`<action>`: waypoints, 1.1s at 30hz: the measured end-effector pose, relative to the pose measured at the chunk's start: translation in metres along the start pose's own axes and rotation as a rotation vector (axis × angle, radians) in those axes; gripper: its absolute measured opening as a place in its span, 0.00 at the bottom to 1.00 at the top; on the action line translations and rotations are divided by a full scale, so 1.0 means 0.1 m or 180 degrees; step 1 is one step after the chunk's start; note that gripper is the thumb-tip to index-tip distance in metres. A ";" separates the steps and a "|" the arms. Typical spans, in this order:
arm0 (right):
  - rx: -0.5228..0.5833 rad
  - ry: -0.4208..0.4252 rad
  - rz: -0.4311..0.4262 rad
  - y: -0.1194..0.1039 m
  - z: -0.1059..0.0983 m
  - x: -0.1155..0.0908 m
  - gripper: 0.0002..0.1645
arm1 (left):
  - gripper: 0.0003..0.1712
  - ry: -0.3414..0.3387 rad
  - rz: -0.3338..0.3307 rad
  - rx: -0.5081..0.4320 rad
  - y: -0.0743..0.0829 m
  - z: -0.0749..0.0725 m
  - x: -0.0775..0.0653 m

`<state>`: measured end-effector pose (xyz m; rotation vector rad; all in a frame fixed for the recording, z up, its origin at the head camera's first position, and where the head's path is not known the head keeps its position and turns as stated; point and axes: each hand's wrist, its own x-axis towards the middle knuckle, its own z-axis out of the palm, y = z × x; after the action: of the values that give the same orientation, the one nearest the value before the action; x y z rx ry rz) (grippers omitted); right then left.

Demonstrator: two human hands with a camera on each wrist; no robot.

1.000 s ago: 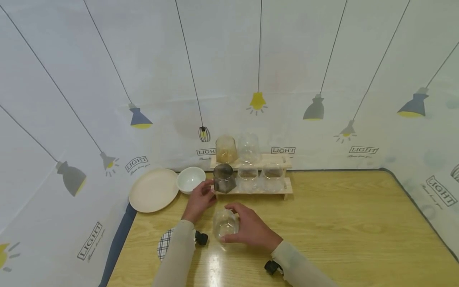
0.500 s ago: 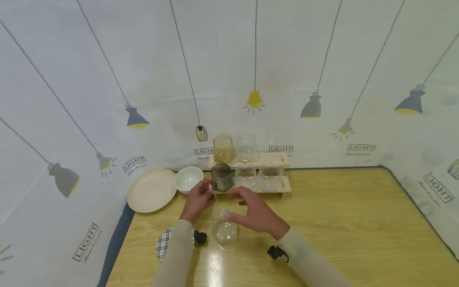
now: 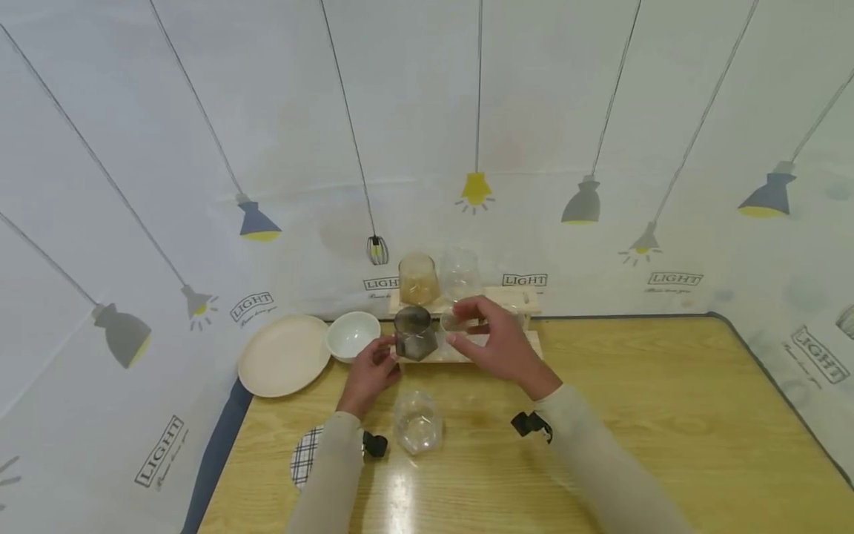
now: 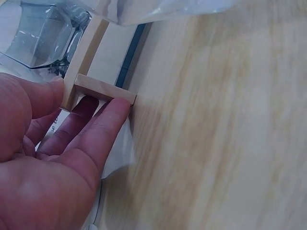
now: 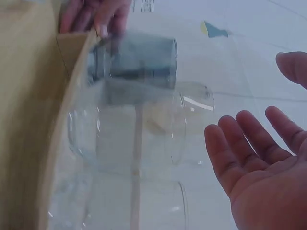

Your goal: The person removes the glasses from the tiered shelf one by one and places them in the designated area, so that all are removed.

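Observation:
My left hand (image 3: 365, 374) holds the left end of a two-tier wooden rack (image 3: 531, 300); in the left wrist view its thumb is on the shelf edge and its fingers are against the short leg (image 4: 105, 88). Beside it on the lower tier stands a smoky grey glass (image 3: 415, 334). My right hand (image 3: 503, 345) is over the lower tier, fingers spread, and partly hides the clear glasses there. The right wrist view shows that hand apart from a clear glass (image 5: 129, 134). Another clear faceted glass (image 3: 418, 423) stands on the table in front of the rack.
On the upper tier are an amber glass (image 3: 418, 278) and a clear glass (image 3: 460, 271). To the left lie a beige plate (image 3: 283, 356) and a white bowl (image 3: 353, 335). A checked round mat (image 3: 305, 456) lies partly under the left sleeve. A printed wall covering stands behind.
My right hand has let go of the clear glass on the table and moved up and right to the glasses on the lower tier. The left hand has stayed at the rack's end.

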<state>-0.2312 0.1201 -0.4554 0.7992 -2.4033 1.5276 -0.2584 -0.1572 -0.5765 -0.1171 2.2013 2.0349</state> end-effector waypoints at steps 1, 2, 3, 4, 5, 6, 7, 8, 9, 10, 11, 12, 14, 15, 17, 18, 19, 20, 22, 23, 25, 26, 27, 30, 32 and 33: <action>-0.0012 0.0038 0.0021 0.01 -0.04 0.04 0.26 | 0.22 0.0003 0.0006 0.0001 0.00 -0.01 0.00; -0.0022 0.0071 0.0048 0.02 -0.08 0.08 0.26 | 0.22 0.0001 0.0023 -0.0001 0.00 -0.01 0.00; -0.0037 0.0106 0.0081 0.03 -0.11 0.12 0.26 | 0.22 0.0005 0.0025 -0.0002 -0.01 -0.02 -0.01; -0.0052 0.0144 0.0126 0.04 -0.16 0.15 0.27 | 0.22 0.0000 0.0029 -0.0002 -0.01 -0.01 -0.01; -0.0080 0.0190 0.0166 0.07 -0.20 0.18 0.27 | 0.21 0.0000 0.0041 0.0005 -0.01 0.00 -0.01; -0.0102 0.0231 0.0195 0.08 -0.24 0.21 0.27 | 0.21 0.0000 0.0045 0.0009 -0.02 0.01 -0.01; -0.0104 0.0273 0.0219 0.10 -0.27 0.24 0.27 | 0.21 -0.0002 0.0035 0.0001 -0.02 0.02 -0.02; -0.0118 0.0320 0.0248 0.12 -0.30 0.27 0.28 | 0.21 -0.0005 0.0031 -0.0003 -0.02 0.02 -0.02; -0.0132 0.0362 0.0275 0.14 -0.33 0.31 0.29 | 0.21 -0.0010 0.0023 -0.0011 -0.02 0.03 -0.02; -0.0151 0.0407 0.0285 0.17 -0.35 0.34 0.29 | 0.21 -0.0018 0.0029 -0.0009 -0.01 0.03 -0.02; -0.0167 0.0446 0.0303 0.20 -0.36 0.38 0.30 | 0.21 -0.0028 0.0031 -0.0019 -0.01 0.03 -0.02; -0.0186 0.0470 0.0328 0.23 -0.37 0.42 0.32 | 0.22 -0.0028 0.0024 -0.0037 -0.01 0.04 -0.02; -0.0226 0.0486 0.0411 0.28 -0.37 0.51 0.36 | 0.21 -0.0018 0.0046 -0.0038 0.01 0.03 -0.02; -0.0244 0.0473 0.0463 0.31 -0.36 0.55 0.39 | 0.21 -0.0008 0.0048 -0.0037 0.02 0.03 -0.03; -0.0257 0.0435 0.0604 0.35 -0.34 0.64 0.43 | 0.21 0.0009 0.0052 -0.0038 0.03 0.02 -0.04; -0.0262 0.0394 0.0689 0.37 -0.32 0.67 0.46 | 0.21 0.0013 0.0057 -0.0035 0.03 0.02 -0.04; -0.0248 0.0356 0.0770 0.38 -0.31 0.71 0.47 | 0.21 0.0017 0.0065 -0.0019 0.05 0.02 -0.04; -0.0242 0.0313 0.0844 0.38 -0.31 0.74 0.49 | 0.21 0.0022 0.0056 -0.0008 0.05 0.01 -0.04; -0.0262 0.0219 0.0987 0.41 -0.30 0.79 0.52 | 0.21 0.0015 0.0022 -0.0016 0.04 0.01 -0.04; -0.0287 0.0173 0.1054 0.42 -0.29 0.81 0.53 | 0.21 0.0010 0.0000 -0.0018 0.04 0.01 -0.03; -0.0326 0.0073 0.1147 0.45 -0.28 0.83 0.55 | 0.22 0.0009 -0.0029 -0.0043 0.03 0.02 -0.03; -0.0347 0.0013 0.1179 0.47 -0.28 0.84 0.56 | 0.22 0.0016 -0.0045 -0.0058 0.02 0.02 -0.04; -0.0360 -0.0034 0.1201 0.49 -0.27 0.85 0.56 | 0.22 0.0020 -0.0050 -0.0077 0.02 0.03 -0.04; -0.0344 -0.0109 0.1221 0.53 -0.27 0.88 0.56 | 0.22 0.0001 -0.0004 -0.0061 0.03 0.03 -0.05; -0.0358 -0.0133 0.1203 0.57 -0.27 0.89 0.55 | 0.22 -0.0004 0.0009 -0.0024 0.03 0.02 -0.05; -0.0369 -0.0114 0.1191 0.57 -0.27 0.89 0.55 | 0.22 -0.0018 0.0015 -0.0008 0.04 0.02 -0.05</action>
<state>-0.3396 0.1326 -0.4503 0.3697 -2.7561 1.4808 -0.2540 -0.1556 -0.5723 -0.1063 2.1978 2.0380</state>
